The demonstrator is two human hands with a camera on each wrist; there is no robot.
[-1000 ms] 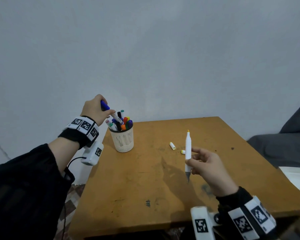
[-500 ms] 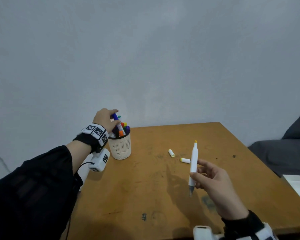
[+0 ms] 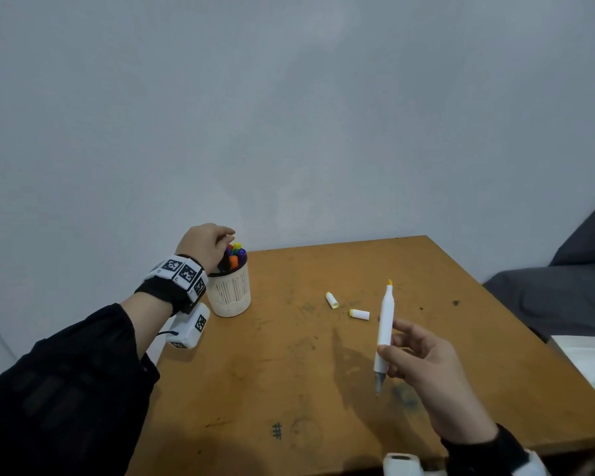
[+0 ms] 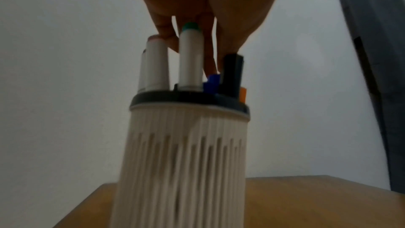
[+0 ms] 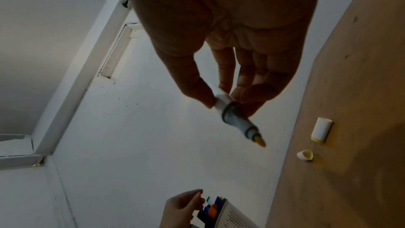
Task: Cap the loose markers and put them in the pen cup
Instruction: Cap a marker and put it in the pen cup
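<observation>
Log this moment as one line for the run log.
left hand: over pen cup, fingers among markers | right hand: holds uncapped yellow marker | two caps loose on table

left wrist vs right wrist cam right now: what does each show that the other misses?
Left wrist only: the pen cup's slotted wall up close under its dark rim, and a green-capped marker standing in it, with the left hand's fingers at the marker tops.

Right wrist only: the right hand pinching an uncapped yellow marker, and two loose caps lying apart on the table.

Both: the cup with capped markers in it, the left hand above it, the wooden table and the pale wall.
</observation>
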